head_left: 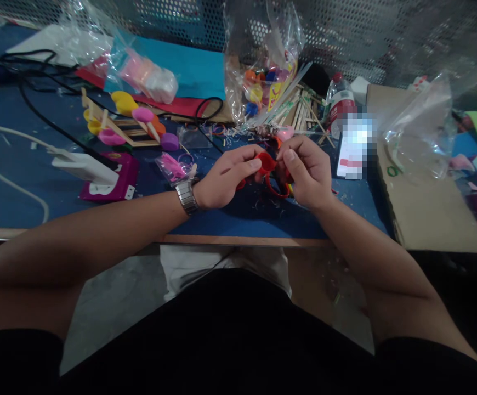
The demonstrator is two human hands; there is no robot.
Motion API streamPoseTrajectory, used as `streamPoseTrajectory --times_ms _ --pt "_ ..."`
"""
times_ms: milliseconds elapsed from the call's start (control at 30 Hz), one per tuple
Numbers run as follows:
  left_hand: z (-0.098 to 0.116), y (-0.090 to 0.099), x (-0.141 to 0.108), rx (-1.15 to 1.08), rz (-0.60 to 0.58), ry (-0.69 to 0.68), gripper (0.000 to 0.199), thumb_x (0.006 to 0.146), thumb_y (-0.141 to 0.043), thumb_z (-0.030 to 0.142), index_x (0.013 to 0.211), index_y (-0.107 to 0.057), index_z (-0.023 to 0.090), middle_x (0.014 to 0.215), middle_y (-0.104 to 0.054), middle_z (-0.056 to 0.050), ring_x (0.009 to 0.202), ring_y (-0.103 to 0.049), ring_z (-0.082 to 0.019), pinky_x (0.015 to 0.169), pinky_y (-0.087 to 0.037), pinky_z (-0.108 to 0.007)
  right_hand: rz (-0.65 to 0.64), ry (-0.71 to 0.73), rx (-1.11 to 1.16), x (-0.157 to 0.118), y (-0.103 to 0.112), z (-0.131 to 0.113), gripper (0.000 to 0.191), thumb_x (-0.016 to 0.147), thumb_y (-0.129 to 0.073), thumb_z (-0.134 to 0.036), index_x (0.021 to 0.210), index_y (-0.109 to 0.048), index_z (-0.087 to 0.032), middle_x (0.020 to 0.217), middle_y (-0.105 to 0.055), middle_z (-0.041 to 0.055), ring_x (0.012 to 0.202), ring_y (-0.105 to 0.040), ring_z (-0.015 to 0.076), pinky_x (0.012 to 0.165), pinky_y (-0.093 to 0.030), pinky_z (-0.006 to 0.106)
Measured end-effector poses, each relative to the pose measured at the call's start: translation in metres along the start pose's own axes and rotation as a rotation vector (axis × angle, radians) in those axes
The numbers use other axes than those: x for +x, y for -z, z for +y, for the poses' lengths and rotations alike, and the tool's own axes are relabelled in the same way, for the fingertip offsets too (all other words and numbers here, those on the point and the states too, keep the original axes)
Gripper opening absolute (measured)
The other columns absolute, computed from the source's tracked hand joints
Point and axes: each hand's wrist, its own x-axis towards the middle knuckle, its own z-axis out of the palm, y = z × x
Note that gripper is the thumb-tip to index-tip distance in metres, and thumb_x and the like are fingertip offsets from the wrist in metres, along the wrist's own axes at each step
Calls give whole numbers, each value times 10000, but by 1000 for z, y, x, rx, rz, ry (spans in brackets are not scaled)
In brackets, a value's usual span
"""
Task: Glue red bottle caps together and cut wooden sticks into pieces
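Observation:
Over the blue table my left hand (230, 174), with a metal watch at its wrist, pinches a small red cup-like piece (266, 163) between thumb and fingers. Close by on the right, my right hand (307, 171) has thumb and forefinger pressed together beside the red piece's edge; what they hold is too small to name. Below and between the hands shows a red ring-shaped part (277, 189), with a bit of yellow near it. My fingers partly hide these red parts.
A purple power strip (113, 178) and wooden-stick model (127, 129) lie left. Behind are a bag of colored pieces (263, 90), wooden sticks (304, 112) and a bottle (340, 104). A phone (354, 145) and cardboard (431, 208) are right.

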Motion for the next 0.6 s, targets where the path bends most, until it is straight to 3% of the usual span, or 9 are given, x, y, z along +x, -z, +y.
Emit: streamPoseTrajectory --times_ms 100,233,367,600 --pt "-3 1 1 -22 13 2 421 1052 -673 629 967 -700 218 850 -651 -35 771 -561 -182 711 -450 -342 -32 -34 -37 0 2 0 407 1058 -718 -676 1147 -712 -279 772 -629 -30 593 -553 129 563 -472 299" --pt "-7 2 1 -10 35 -17 446 1042 -664 666 948 -707 231 870 -664 -46 809 -593 -203 755 -507 -363 -122 -41 -121 -2 4 0 641 907 -882 -713 1355 -749 -275 850 -730 -3 655 -636 157 571 -516 305" --pt "-8 1 1 1 53 -6 442 1023 -681 669 985 -731 231 937 -697 -69 859 -632 -226 768 -540 -374 -72 -10 -209 -3 3 2 543 924 -917 -598 1326 -805 -251 704 -667 -49 588 -564 126 563 -476 286" --pt "-2 -3 -1 44 51 -10 445 1042 -647 639 998 -747 208 913 -698 -64 783 -606 -194 705 -524 -340 -58 47 -238 -2 4 0 469 909 -949 -492 1278 -829 -230 663 -661 -60 554 -550 112 576 -473 284"
